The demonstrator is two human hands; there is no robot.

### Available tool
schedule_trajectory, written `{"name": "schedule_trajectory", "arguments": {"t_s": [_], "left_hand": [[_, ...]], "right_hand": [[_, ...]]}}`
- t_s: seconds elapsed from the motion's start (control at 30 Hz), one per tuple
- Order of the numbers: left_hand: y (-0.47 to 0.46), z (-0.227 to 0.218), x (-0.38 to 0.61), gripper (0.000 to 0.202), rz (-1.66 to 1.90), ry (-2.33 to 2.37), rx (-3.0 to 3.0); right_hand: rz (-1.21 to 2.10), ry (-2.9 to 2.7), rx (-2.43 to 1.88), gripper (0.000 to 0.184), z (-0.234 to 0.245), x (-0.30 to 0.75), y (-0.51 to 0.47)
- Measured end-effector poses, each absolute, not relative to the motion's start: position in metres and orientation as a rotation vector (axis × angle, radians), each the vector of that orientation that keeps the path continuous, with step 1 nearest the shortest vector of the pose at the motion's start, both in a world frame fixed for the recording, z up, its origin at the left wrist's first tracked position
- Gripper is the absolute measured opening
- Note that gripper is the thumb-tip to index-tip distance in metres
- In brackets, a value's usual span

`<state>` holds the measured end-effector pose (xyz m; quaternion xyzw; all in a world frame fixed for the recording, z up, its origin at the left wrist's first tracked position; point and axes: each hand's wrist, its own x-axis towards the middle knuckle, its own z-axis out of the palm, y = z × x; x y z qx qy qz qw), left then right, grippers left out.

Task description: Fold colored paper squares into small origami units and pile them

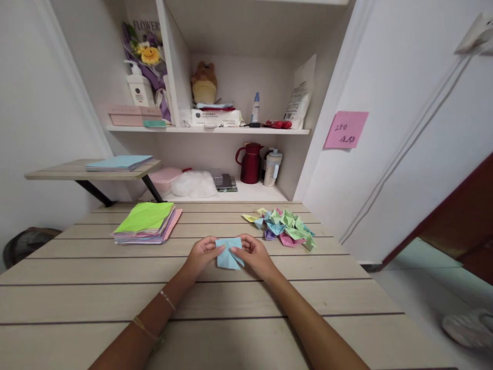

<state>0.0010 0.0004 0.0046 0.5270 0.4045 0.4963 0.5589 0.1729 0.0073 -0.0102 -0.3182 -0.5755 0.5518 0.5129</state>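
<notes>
The folded light-blue origami paper [228, 261] should be feather-light, thin and easily creased, best held by its side edges. It sits over the slatted tabletop's [231, 300] middle, pinched between left hand [202, 255] and right hand [257, 257], thumbs on top, other fingers curled behind. Folded paper pieces [287, 223] lie toward the far right corner, a paper stack [145, 218] toward the far left.

Two hands [202, 255] [257, 256], one held paper [228, 261], two paper stacks [146, 218] [119, 162].
</notes>
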Motion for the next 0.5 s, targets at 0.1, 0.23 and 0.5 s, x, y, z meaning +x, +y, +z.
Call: {"name": "schedule_trajectory", "arguments": {"t_s": [0.1,0.23,0.5], "left_hand": [[0.003,0.002,0.0,0.024,1.228,1.051,1.347],[0.004,0.0,0.0,0.028,1.195,1.095,1.362],[-0.004,0.004,0.006,0.039,1.117,0.92,1.146]], "right_hand": [[1.104,-1.462,-0.864,0.022,-0.012,0.171,0.005],[0.656,-1.663,-0.954,0.012,-0.004,0.171,-0.004],[0.273,-2.001,-0.79,0.02,0.006,0.17,-0.015]]}}
